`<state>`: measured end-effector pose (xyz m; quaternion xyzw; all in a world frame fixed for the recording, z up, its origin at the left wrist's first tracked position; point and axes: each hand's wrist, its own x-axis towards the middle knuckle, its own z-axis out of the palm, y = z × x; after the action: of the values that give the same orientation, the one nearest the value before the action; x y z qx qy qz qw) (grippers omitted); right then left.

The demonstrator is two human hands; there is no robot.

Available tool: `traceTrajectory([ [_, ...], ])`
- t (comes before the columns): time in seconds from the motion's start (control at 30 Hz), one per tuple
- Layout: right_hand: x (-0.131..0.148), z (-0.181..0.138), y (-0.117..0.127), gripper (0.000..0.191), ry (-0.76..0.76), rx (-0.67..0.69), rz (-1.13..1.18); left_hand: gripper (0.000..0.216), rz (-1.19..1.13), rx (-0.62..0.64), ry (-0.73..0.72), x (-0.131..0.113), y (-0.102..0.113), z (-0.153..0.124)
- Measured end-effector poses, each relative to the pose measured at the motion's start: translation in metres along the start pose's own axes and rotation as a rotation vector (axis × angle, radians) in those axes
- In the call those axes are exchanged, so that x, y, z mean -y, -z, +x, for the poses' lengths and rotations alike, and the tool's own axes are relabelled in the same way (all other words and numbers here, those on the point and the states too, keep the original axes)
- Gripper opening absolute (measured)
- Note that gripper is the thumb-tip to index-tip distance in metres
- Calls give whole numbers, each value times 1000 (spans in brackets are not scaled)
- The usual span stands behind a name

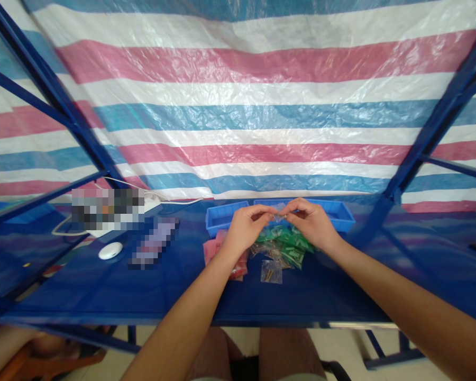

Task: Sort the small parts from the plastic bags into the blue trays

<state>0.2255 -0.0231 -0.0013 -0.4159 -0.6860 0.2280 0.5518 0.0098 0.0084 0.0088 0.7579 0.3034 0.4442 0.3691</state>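
Note:
My left hand and my right hand meet above the blue bins, fingers pinched on a small clear plastic bag between them. What the bag contains is too small to make out. Below lies a pile of green bags mixed with clear bags of small brownish parts. Pink bags lie under and beside my left wrist. Nearer to me on the blue table, one clear bag with a few brass-coloured screw-like pieces rests flat by itself.
Two blue bins stand at the table's back edge. To the left are a white round case, a blurred phone-shaped item and a white power strip with cables. Blue frame posts rise on both sides, before a striped tarp.

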Motion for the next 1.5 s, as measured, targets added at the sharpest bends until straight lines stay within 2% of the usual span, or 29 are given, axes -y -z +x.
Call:
traceTrajectory([
  [0.07,-3,0,0,12,-24,22,0,22,-20,25,26,3,-1,0],
  [0.2,-2,-1,-2,16,-51,62,82,23,48,-30,6,4,-2,1],
  [0.5,7,-2,-6,19,-92,74,209,37,59,10,61,-10,-1,-3],
  [0.63,10,-3,-6,19,-115,100,237,29,109,3,49,-5,0,-1],
  [0.73,8,-3,-8,21,-106,69,218,23,105,-32,44,-1,0,0],
  [0.87,2,-4,-12,34,-114,7,197,20,95,-75,9,0,0,0],
  [1.0,0,-3,-12,48,-157,62,279,25,-26,-15,27,2,-2,0],
  [1.2,0,-2,-11,33,-179,94,277,31,-190,-4,53,4,-6,1],
  [1.33,1,-2,-9,26,-127,86,226,19,-67,2,4,0,-4,-1],
  [1.5,2,-1,-5,10,-27,45,143,12,48,-61,-94,0,0,0],
])
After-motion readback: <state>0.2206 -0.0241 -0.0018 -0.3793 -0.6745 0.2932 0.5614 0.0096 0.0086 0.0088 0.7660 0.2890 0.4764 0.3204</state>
